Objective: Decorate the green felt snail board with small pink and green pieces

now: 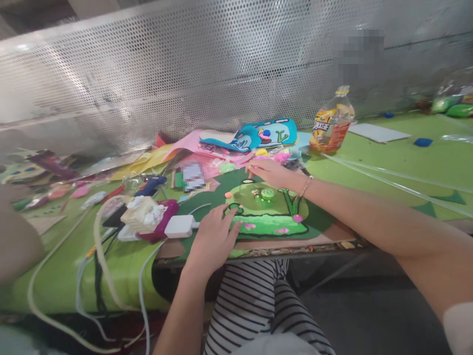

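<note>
A green felt piece (271, 219) with a light green shape, small pink flowers and a round green swirl lies at the table's near edge. My left hand (216, 236) rests flat on its left end, fingers spread. My right hand (269, 172) reaches past the felt's far edge, fingers curled down onto small pink and yellow bits in a heap of coloured foam; what its fingertips hold is hidden.
A blue decorated felt pouch (268, 134) and pink sheets (192, 148) lie behind. A juice bottle (331, 125) stands at the right. A white charger (180, 226), purple case (162, 217), cables and clear tubes (391, 180) cross the green table. Perforated metal wall (185, 74) behind.
</note>
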`<move>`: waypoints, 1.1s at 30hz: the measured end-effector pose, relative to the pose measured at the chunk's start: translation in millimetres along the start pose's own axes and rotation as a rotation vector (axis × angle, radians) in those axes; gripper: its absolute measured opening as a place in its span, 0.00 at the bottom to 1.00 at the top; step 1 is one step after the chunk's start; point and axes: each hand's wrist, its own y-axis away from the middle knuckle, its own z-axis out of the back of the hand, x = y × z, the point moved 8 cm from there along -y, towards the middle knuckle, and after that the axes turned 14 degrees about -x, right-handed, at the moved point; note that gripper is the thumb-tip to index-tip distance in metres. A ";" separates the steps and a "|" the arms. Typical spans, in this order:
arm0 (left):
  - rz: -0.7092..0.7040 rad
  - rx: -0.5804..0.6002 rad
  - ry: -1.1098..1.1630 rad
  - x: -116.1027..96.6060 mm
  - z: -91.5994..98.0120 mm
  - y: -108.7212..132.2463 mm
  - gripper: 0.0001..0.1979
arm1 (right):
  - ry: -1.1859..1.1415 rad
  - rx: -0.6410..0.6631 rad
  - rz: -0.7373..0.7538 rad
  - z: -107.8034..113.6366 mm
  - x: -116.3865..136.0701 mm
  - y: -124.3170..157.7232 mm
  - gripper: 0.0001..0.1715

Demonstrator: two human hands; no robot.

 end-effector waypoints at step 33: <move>0.064 0.026 0.048 -0.2 2.9 -0.9 0.17 | -0.166 0.292 0.036 -37.6 43.5 22.3 0.20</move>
